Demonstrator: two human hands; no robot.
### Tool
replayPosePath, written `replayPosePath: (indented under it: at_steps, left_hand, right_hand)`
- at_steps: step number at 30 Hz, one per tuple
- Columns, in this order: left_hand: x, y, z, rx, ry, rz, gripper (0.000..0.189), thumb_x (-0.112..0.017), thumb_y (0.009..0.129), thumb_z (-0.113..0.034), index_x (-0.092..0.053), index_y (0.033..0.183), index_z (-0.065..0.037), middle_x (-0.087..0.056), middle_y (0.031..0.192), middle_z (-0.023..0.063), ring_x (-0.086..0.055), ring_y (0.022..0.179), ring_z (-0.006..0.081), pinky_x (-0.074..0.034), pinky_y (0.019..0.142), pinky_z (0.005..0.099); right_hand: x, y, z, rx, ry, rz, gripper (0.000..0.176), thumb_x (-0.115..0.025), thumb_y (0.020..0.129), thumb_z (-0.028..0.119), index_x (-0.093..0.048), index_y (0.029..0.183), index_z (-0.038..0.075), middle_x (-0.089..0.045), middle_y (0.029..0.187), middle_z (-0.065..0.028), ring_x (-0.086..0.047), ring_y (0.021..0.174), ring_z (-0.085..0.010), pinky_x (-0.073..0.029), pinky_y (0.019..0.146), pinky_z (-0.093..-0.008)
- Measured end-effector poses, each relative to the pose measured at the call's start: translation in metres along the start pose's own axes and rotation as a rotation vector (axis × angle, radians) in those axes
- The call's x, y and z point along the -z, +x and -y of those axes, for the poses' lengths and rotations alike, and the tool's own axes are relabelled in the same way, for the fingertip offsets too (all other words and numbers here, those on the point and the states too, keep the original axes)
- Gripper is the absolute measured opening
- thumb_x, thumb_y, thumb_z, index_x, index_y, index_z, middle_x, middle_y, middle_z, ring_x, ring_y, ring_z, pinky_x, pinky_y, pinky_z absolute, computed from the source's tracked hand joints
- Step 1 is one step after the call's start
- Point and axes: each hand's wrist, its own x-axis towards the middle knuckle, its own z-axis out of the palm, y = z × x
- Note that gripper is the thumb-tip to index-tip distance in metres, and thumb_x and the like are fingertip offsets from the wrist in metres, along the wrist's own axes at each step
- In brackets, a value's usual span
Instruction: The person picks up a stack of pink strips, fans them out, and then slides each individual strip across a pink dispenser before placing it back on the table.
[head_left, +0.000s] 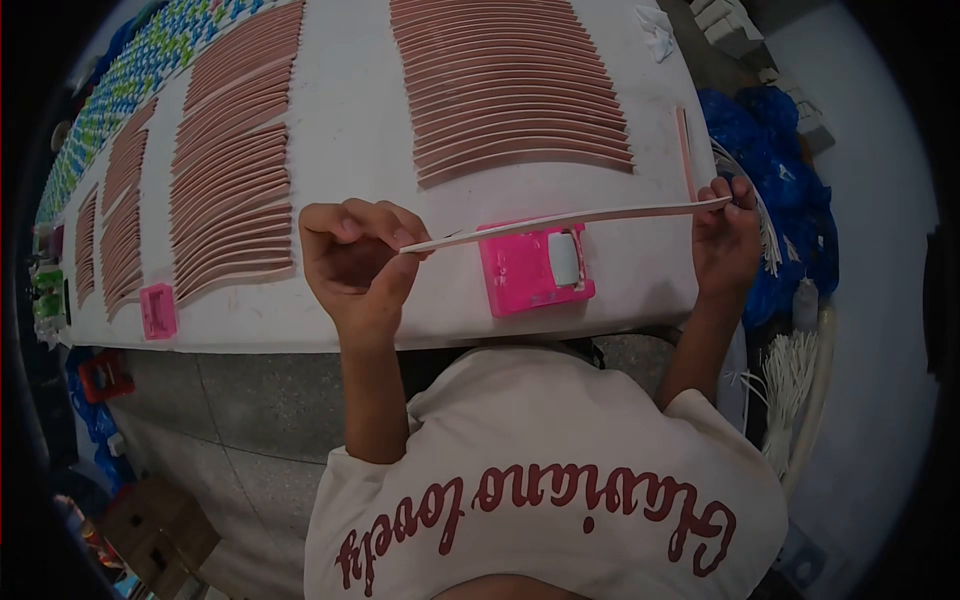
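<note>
A thin, slightly curved pale strip [570,217] stretches between my two hands above the table. My left hand [362,262] pinches one end between thumb and fingertips. The other end is closed in the fingers of my right hand [727,225]. Below the strip's middle, a bright pink box-like holder with a white roller [538,268] stands near the table edge. Another narrow pinkish strip [685,150] lies just beyond my right hand. Farther back, many pink-brown strips [510,90] are laid out in a long, closely spaced row.
More strip rows [232,200] cover the left of the white table [345,120]. A small pink tray [158,311] sits at its front edge. Blue plastic bags [770,140] and a bundle of white cords [790,385] are at the right. A cardboard box [158,530] stands on the floor.
</note>
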Motion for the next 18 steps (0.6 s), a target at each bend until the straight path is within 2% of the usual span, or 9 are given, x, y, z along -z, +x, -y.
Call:
replayPosePath:
  at_steps: [2, 6, 7, 8, 9, 13, 14, 15, 18]
  left_hand:
    - [0.015, 0.004, -0.002, 0.009, 0.076, 0.040, 0.042, -0.066, 0.077, 0.010, -0.040, 0.103, -0.008, -0.059, 0.089, 0.0089, -0.062, 0.081, 0.0199, -0.053, 0.075, 0.0329]
    - [0.032, 0.009, -0.006, 0.106, 0.205, 0.118, 0.046, -0.065, 0.073, 0.013, -0.042, 0.106, -0.007, -0.059, 0.090, 0.0083, -0.059, 0.084, 0.0150, -0.047, 0.080, 0.0305]
    - [0.032, 0.009, -0.008, 0.105, 0.208, 0.117, 0.046, -0.065, 0.073, 0.013, -0.042, 0.106, -0.007, -0.059, 0.090, 0.0083, -0.059, 0.084, 0.0150, -0.047, 0.080, 0.0305]
    - [0.032, 0.010, -0.010, 0.113, 0.387, 0.115, 0.044, -0.065, 0.073, 0.012, -0.043, 0.106, -0.007, -0.060, 0.090, 0.0073, -0.058, 0.083, 0.0141, -0.046, 0.078, 0.0292]
    - [0.032, 0.010, -0.011, 0.123, 0.566, 0.113, 0.043, -0.066, 0.073, 0.011, -0.044, 0.105, -0.006, -0.060, 0.089, 0.0062, -0.057, 0.082, 0.0133, -0.045, 0.075, 0.0278]
    - [0.033, 0.010, -0.005, 0.119, 0.838, 0.138, 0.038, -0.067, 0.072, 0.008, -0.048, 0.102, -0.006, -0.061, 0.088, 0.0036, -0.055, 0.079, 0.0118, -0.043, 0.071, 0.0254]
    - [0.030, 0.010, -0.004, 0.171, 0.966, 0.127, 0.037, -0.067, 0.072, 0.007, -0.049, 0.101, -0.006, -0.061, 0.087, 0.0027, -0.055, 0.077, 0.0121, -0.044, 0.071, 0.0261]
    - [0.027, 0.011, -0.003, 0.223, 1.093, 0.116, 0.035, -0.068, 0.072, 0.005, -0.050, 0.100, -0.006, -0.062, 0.086, 0.0018, -0.054, 0.076, 0.0124, -0.045, 0.070, 0.0267]
    - [0.024, 0.010, 0.006, 0.295, 1.166, 0.067, 0.031, -0.068, 0.073, 0.004, -0.051, 0.097, -0.006, -0.062, 0.085, 0.0022, -0.054, 0.075, 0.0136, -0.047, 0.069, 0.0285]
  right_hand:
    - [0.005, 0.003, 0.008, -0.099, -0.150, 0.121, 0.023, -0.055, 0.080, -0.001, -0.050, 0.101, 0.006, -0.052, 0.091, -0.0061, -0.058, 0.084, -0.0150, -0.052, 0.074, -0.0269]
    - [0.008, 0.005, 0.014, -0.166, -0.413, 0.181, 0.023, -0.056, 0.078, -0.001, -0.048, 0.098, 0.007, -0.053, 0.089, -0.0059, -0.060, 0.080, -0.0150, -0.053, 0.075, -0.0261]
    - [0.006, 0.004, 0.013, -0.123, -0.548, 0.221, 0.023, -0.056, 0.078, -0.003, -0.048, 0.097, 0.007, -0.053, 0.088, -0.0057, -0.061, 0.079, -0.0148, -0.054, 0.075, -0.0262]
    - [0.005, 0.004, 0.012, -0.076, -0.683, 0.260, 0.024, -0.056, 0.077, -0.004, -0.048, 0.097, 0.007, -0.054, 0.087, -0.0055, -0.061, 0.078, -0.0146, -0.054, 0.074, -0.0263]
    - [0.005, 0.005, 0.012, -0.077, -0.682, 0.260, 0.024, -0.056, 0.077, -0.004, -0.048, 0.097, 0.007, -0.054, 0.087, -0.0055, -0.061, 0.078, -0.0146, -0.054, 0.074, -0.0263]
    - [0.011, 0.009, -0.001, -0.051, -1.012, 0.289, 0.023, -0.060, 0.076, -0.006, -0.050, 0.094, 0.006, -0.056, 0.086, -0.0042, -0.060, 0.076, -0.0116, -0.053, 0.072, -0.0258]
    - [0.013, 0.010, -0.006, -0.008, -1.152, 0.292, 0.022, -0.061, 0.076, -0.006, -0.051, 0.092, 0.006, -0.056, 0.086, -0.0036, -0.059, 0.075, -0.0104, -0.052, 0.070, -0.0253]
    - [0.014, 0.011, -0.011, -0.008, -1.149, 0.291, 0.022, -0.061, 0.076, -0.006, -0.051, 0.092, 0.006, -0.056, 0.086, -0.0036, -0.059, 0.075, -0.0104, -0.052, 0.070, -0.0253]
    - [0.015, 0.013, -0.022, 0.040, -1.327, 0.305, 0.020, -0.064, 0.076, -0.003, -0.053, 0.091, 0.006, -0.056, 0.080, -0.0027, -0.056, 0.069, -0.0092, -0.048, 0.066, -0.0237]
